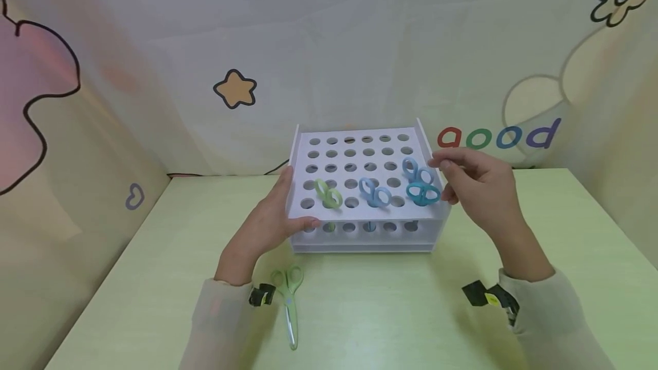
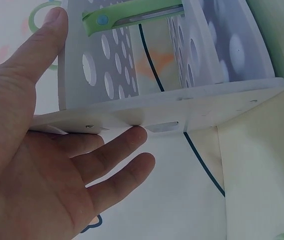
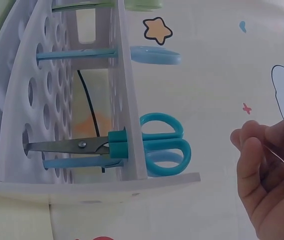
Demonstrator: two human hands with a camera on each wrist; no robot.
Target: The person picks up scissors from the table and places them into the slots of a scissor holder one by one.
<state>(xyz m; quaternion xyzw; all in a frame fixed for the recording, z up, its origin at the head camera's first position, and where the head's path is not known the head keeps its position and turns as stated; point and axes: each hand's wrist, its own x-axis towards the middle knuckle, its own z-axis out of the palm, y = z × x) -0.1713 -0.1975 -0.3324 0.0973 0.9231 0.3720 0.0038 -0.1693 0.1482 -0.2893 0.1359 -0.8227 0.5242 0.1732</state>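
Green scissors (image 1: 290, 304) lie foremost; rack (image 1: 360, 240) between hands (image 1: 264, 216) (image 1: 483, 190).

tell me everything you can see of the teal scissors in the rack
The teal scissors have two handle loops, plastic by their look, a teal collar and silvery metal blades with a round pivot. They stand handles up in the white rack, at the front right corner of its top plate. The loops sit above the plate; the blades point down, tips at a hole in the lower shelf. Light blue scissors stand just behind; contact is unclear. The right hand is beside them, not touching.
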